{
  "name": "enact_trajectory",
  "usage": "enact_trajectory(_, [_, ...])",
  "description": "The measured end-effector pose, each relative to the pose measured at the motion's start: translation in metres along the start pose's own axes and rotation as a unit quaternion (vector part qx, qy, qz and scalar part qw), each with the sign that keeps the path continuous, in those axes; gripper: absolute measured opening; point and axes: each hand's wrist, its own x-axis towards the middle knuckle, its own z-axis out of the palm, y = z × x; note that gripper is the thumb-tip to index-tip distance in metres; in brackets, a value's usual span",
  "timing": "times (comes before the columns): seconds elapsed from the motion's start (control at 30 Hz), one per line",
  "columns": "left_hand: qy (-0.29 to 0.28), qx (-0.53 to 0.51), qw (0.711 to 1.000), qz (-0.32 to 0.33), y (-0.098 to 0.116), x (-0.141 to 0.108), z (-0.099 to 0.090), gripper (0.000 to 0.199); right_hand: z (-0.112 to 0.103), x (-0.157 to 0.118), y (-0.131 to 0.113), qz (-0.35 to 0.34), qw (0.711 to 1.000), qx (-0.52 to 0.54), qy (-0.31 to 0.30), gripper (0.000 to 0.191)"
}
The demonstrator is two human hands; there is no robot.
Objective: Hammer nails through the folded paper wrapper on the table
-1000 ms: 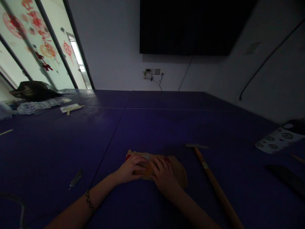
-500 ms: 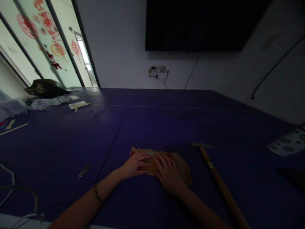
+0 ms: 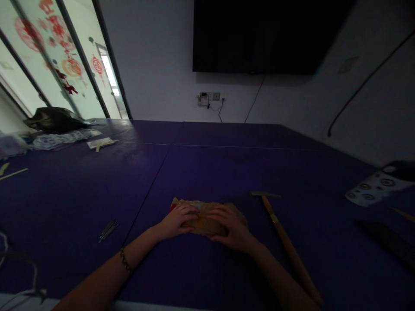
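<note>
ok so the right hand (image 3: 231, 228) now sits farther right on the crumpled brown paper packet (image 3: 203, 224) on the purple desk (image 3: 210, 172), baring more orangey middle, left hand (image 3: 177, 222) resting there too, both seemingly unclenched in this dim light.

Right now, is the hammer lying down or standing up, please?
Lying down: the hammer has its long wooden handle stretched along the purple table, beside the right hand.
</note>
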Motion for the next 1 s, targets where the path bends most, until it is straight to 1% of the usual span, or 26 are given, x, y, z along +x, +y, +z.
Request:
enact_trajectory(0.03, [-0.001,0.001,1.0,-0.003,0.0,0.0,0.0,0.032,0.003,0.001,-0.002,-0.023,0.998,-0.023,-0.05,0.05])
enact_trajectory(0.07, [-0.002,0.002,1.0,-0.006,0.001,0.0,-0.001,0.032,0.005,0.001,-0.003,-0.037,0.994,-0.044,-0.09,0.051])
enact_trajectory(0.1, [-0.004,0.003,1.0,-0.008,0.001,0.0,-0.001,0.032,0.008,0.001,-0.003,-0.042,0.991,-0.06,-0.115,0.049])
enact_trajectory(0.13, [-0.006,0.004,1.0,-0.008,0.001,0.0,-0.001,0.032,0.009,0.001,-0.001,-0.041,0.989,-0.067,-0.126,0.044])
enact_trajectory(0.2, [-0.01,0.007,1.0,-0.005,0.002,0.0,-0.001,0.032,0.011,0.001,0.004,-0.04,0.989,-0.063,-0.131,0.039])
enact_trajectory(0.33, [-0.006,0.018,1.0,-0.01,0.002,0.0,0.001,0.033,0.009,0.001,0.012,-0.043,0.988,-0.047,-0.137,0.037])
enact_trajectory(0.53, [-0.004,0.034,0.999,-0.01,0.003,0.0,0.002,0.035,0.007,0.0,0.012,-0.025,0.99,-0.015,-0.139,0.039])
enact_trajectory(0.57, [-0.004,0.037,0.999,-0.007,0.004,0.0,0.002,0.034,0.007,0.0,0.011,-0.018,0.991,0.004,-0.13,0.039])
enact_trajectory(0.63, [-0.001,0.044,0.999,0.0,0.005,0.0,0.001,0.032,0.009,-0.001,0.01,0.003,0.994,0.058,-0.092,0.038])
enact_trajectory(0.7, [-0.001,0.051,0.999,0.006,0.007,-0.001,0.001,0.032,0.01,-0.001,0.009,0.026,0.993,0.108,-0.042,0.03])
enact_trajectory(0.8, [-0.004,0.06,0.998,0.004,0.01,-0.002,0.001,0.034,0.007,0.0,0.01,0.067,0.987,0.138,0.038,0.021])
enact_trajectory(0.9, [-0.001,0.074,0.997,-0.006,0.012,-0.003,0.001,0.036,-0.001,0.0,0.017,0.122,0.968,0.169,0.14,0.02])
enact_trajectory(1.0, [0.017,0.097,0.995,-0.011,0.014,-0.004,0.001,0.035,-0.013,-0.004,0.035,0.176,0.931,0.205,0.245,0.023])
